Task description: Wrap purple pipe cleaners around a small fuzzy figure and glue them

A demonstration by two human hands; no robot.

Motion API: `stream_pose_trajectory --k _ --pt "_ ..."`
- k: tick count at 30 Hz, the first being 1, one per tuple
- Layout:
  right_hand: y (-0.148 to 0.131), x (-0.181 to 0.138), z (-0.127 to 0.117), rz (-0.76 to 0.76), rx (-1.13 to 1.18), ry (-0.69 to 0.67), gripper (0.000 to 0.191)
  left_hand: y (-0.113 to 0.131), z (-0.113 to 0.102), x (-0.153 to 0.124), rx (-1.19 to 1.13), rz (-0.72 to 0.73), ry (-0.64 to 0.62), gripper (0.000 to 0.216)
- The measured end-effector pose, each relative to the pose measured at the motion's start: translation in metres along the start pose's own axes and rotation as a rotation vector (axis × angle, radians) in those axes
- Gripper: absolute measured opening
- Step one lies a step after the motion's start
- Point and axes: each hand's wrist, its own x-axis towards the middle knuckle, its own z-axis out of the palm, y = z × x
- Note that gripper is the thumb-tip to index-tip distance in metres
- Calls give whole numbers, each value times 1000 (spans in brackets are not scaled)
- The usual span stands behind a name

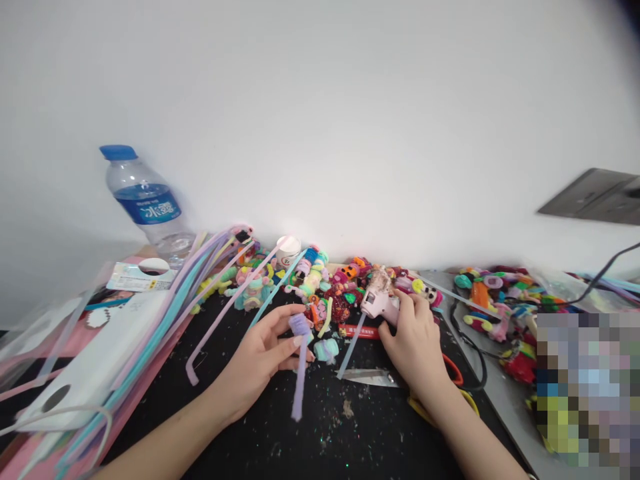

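My left hand (257, 357) pinches a purple pipe cleaner (299, 377); its upper end is coiled into a small bundle and its tail hangs down. A short light blue piece lies partly behind my fingertips. Close by on the black mat sits a pale blue fuzzy coil (326, 351). My right hand (415, 340) has its fingers around the handle of a pale pink hot glue gun (379, 303), with crusted residue on its top. A translucent glue stick (352, 347) slants down from the gun. Below my right hand lie scissors (373, 378), their handles partly covered by my wrist.
Finished fuzzy pipe-cleaner figures (307, 270) crowd the back edge, with a white jar (289, 251) among them. Long pastel pipe cleaners (175, 313) lie left, near a water bottle (145, 200). A red packet (360, 331) is central. A black cable (483, 360) curves at right.
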Motion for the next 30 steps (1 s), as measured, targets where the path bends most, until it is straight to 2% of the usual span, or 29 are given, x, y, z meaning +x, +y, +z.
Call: stream_pose_trajectory --k 4,8,12,16,23,26,30 --pt "6 1 3 -20 46 -60 47 -1 -1 1 -76 17 -1 39" --pt "10 4 3 -1 154 5 45 -2 -3 3 -85 14 15 35" --pt "5 2 -4 -40 388 63 36 0 -4 3 -82 29 16 34" --pt "-8 -5 -15 -123 610 -23 24 2 -2 2 -65 57 11 34" --pt "-17 -9 -23 -313 778 -187 10 3 -2 2 -36 77 33 32" --pt "-14 -12 -22 -277 815 -251 16 4 -3 2 -68 60 41 35" --pt "-12 -18 -18 -192 868 -270 32 4 -5 2 -122 58 22 35"
